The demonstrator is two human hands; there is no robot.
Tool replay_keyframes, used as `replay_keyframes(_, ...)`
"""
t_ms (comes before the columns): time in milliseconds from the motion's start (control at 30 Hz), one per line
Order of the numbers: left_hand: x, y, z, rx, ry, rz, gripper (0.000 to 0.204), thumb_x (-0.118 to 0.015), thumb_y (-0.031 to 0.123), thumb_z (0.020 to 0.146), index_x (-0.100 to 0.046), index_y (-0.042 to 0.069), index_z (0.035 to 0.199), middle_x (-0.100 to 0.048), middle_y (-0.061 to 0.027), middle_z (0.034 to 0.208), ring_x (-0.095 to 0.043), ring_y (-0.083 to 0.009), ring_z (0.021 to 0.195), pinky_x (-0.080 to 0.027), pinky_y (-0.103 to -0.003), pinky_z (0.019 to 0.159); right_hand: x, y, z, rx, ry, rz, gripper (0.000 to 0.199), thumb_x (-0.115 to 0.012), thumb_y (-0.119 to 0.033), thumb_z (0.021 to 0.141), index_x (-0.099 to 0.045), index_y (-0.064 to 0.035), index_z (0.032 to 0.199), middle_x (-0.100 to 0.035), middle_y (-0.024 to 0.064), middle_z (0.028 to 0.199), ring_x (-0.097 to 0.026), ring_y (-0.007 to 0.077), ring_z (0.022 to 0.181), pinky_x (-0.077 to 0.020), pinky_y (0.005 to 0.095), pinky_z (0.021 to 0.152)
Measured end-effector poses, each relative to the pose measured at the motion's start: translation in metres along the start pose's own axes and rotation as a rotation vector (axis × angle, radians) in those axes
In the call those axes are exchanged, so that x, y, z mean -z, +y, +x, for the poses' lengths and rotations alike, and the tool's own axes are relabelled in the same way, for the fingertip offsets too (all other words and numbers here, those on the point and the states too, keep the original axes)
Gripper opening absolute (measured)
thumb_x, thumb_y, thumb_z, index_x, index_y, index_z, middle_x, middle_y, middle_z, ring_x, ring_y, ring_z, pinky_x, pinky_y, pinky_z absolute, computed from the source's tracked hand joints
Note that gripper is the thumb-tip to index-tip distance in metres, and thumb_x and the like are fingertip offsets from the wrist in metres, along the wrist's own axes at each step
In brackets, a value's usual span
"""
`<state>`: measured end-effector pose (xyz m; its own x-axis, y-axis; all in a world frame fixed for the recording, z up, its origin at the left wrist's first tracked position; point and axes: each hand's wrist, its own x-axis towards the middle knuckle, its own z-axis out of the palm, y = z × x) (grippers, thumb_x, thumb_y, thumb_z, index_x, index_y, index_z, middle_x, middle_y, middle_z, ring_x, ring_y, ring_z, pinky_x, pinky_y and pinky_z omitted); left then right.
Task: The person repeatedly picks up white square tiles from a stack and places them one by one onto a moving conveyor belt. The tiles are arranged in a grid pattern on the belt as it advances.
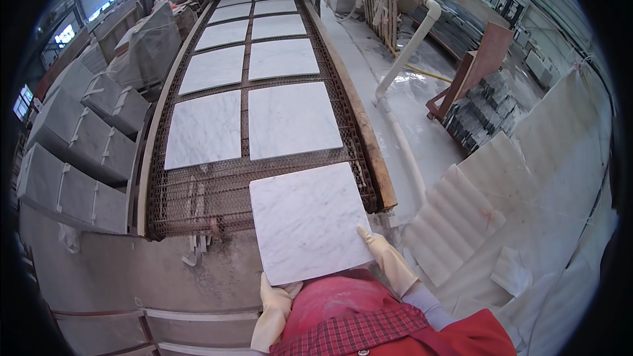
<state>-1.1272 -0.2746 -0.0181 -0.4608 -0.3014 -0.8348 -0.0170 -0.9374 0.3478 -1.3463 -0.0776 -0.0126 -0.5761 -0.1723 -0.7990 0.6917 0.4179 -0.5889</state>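
Note:
A square white marble tile with grey veins is held in front of my red apron, its far edge over the near end of a mesh conveyor belt. My left hand, in a cream rubber glove, grips the tile's near left corner from below; some fingers are hidden under it. On the right edge, my right hand in a matching glove presses its thumb along the top face, the other fingers out of sight beneath. Two rows of similar tiles lie flat on the belt, running away from me.
Strapped stacks of grey slabs stand along the left of the belt. A wooden rail edges its right side. Farther right are a white pipe, a reddish stand with dark stone pieces, and pale foam sheets.

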Motion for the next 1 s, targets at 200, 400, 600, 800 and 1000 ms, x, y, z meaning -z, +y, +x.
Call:
replay_keyframes(200, -0.014, 0.000, 0.003, -0.024, 0.127, -0.038, 0.048, -0.040, 0.048, 0.089, -0.054, 0.018, 0.123, -0.059, -0.0127, 0.119, -0.058, -0.0345, 0.106, -0.046, -0.051, 0.091, 0.002, 0.000, 0.005, -0.050, -0.047, 0.042, 0.069, -0.060, -0.062, 0.081, -0.058, -0.0061, 0.121, -0.064, 0.0110, 0.108, -0.064, 0.0280, 0.091, -0.0525, 0.0528, 0.072)
replay_keyframes(400, -0.006, 0.004, 0.015, -0.051, 0.122, -0.090, 0.050, -0.040, 0.049, 0.088, -0.054, 0.015, 0.122, -0.057, -0.0130, 0.120, -0.059, -0.0376, 0.103, -0.052, -0.050, 0.083, -0.002, 0.008, 0.014, 0.034, -0.039, -0.033, 0.077, -0.056, -0.063, 0.084, -0.056, 0.0040, 0.122, -0.063, 0.0128, 0.113, -0.059, 0.0211, 0.103, -0.0443, 0.0338, 0.091)
replay_keyframes(600, -0.010, 0.003, 0.021, -0.024, 0.158, -0.155, 0.049, -0.043, 0.047, 0.088, -0.056, 0.013, 0.120, -0.058, -0.0149, 0.117, -0.059, -0.0371, 0.104, -0.053, -0.051, 0.083, 0.005, 0.012, 0.029, 0.102, -0.154, -0.129, 0.080, -0.050, -0.065, 0.086, -0.054, 0.0044, 0.124, -0.062, 0.0137, 0.115, -0.058, 0.0205, 0.105, -0.0438, 0.0333, 0.092)
replay_keyframes(800, -0.011, 0.003, 0.020, -0.004, 0.207, -0.165, 0.050, -0.043, 0.052, 0.089, -0.055, 0.017, 0.122, -0.057, -0.0129, 0.120, -0.056, -0.0362, 0.108, -0.050, -0.054, 0.088, 0.005, 0.007, 0.024, 0.009, -0.171, -0.019, 0.077, -0.054, -0.062, 0.086, -0.052, 0.0030, 0.127, -0.060, 0.0139, 0.119, -0.057, 0.0219, 0.107, -0.0432, 0.0352, 0.094)
replay_keyframes(1000, -0.005, -0.001, 0.024, -0.007, 0.160, -0.257, 0.047, -0.040, 0.053, 0.092, -0.054, 0.020, 0.123, -0.056, -0.0108, 0.123, -0.052, -0.0367, 0.112, -0.046, -0.055, 0.092, 0.004, 0.005, 0.021, 0.028, -0.135, 0.041, 0.071, -0.058, -0.056, 0.086, -0.052, 0.0015, 0.127, -0.060, 0.0129, 0.121, -0.055, 0.0222, 0.111, -0.0397, 0.0353, 0.098)
